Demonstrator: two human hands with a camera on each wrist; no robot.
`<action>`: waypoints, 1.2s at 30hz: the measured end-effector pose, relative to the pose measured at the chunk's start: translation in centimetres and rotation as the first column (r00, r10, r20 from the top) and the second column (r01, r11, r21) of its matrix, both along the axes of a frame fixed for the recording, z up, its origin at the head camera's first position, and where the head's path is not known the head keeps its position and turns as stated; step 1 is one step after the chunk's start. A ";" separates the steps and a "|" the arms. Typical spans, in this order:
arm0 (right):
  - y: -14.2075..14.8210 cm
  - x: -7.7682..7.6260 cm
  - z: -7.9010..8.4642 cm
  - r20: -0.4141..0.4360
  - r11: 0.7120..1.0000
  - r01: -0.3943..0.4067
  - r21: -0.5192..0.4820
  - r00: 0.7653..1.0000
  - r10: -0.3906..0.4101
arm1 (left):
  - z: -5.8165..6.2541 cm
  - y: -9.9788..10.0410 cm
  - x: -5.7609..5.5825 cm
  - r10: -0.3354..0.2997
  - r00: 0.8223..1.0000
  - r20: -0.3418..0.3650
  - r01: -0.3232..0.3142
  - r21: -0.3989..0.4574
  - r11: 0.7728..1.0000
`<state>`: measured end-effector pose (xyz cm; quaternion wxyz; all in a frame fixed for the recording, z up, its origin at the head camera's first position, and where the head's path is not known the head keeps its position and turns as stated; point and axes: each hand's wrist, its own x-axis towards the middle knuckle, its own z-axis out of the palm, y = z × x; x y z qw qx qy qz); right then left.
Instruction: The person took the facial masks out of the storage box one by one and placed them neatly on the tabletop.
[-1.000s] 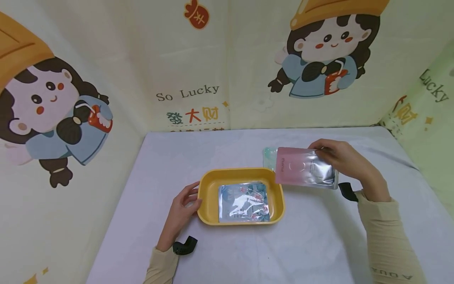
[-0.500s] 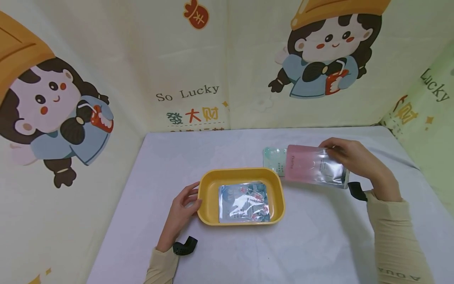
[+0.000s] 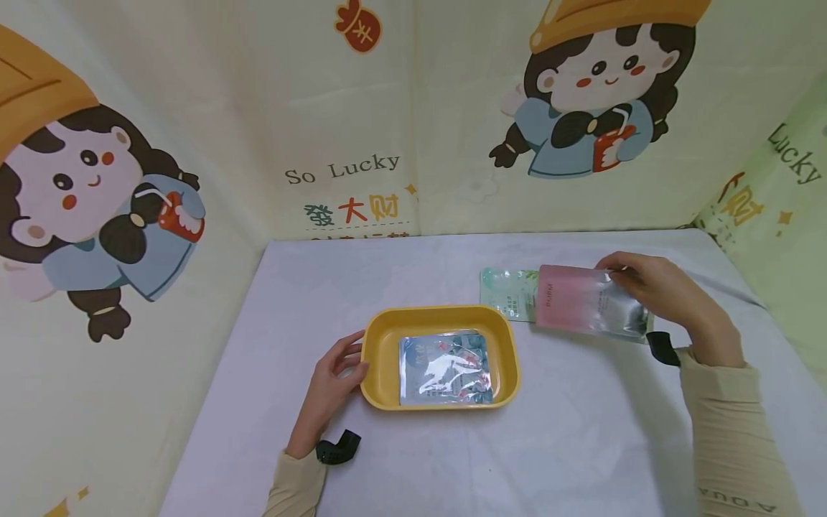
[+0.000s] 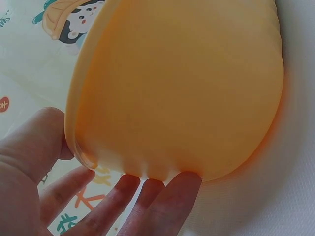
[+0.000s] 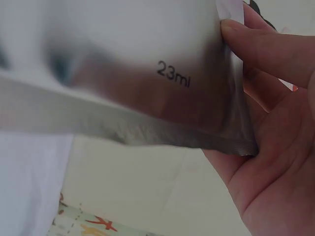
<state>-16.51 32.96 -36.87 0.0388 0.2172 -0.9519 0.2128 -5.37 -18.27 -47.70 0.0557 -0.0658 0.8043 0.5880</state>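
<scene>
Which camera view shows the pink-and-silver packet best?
The head view: nearly the whole pink-and-silver packet is visible, with only part covered by the right hand. The right wrist view gives a close, cropped silvery part, with "23ml" readable. The left wrist view shows none of it; the yellow tray fills much of that picture.

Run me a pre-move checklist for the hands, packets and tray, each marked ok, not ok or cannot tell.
1. Right hand pinching the pink packet: ok.
2. Left hand holding the tray at its end: ok.
3. Blue packet inside the tray: ok.
4. Green packet fully visible: not ok, the pink one partly hides it.
5. Pink packet not touching the green one: cannot tell.
</scene>
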 end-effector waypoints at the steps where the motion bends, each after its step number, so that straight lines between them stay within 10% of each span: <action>1: 0.1 0.0 -0.1 0.000 1.000 0.002 0.008 1.000 -0.002 | 0.0 0.0 0.0 -0.001 1.000 -0.003 0.001 -0.001 1.000; 16: 1.6 -1.2 -1.7 0.121 0.995 0.058 0.083 0.990 -0.067 | 0.1 0.1 -0.1 -0.006 1.000 -0.006 0.006 0.022 1.000; 36: 2.1 -3.1 -5.1 0.059 0.989 0.134 0.056 0.989 -0.137 | 0.2 0.1 0.2 -0.008 1.000 -0.016 0.009 0.073 0.997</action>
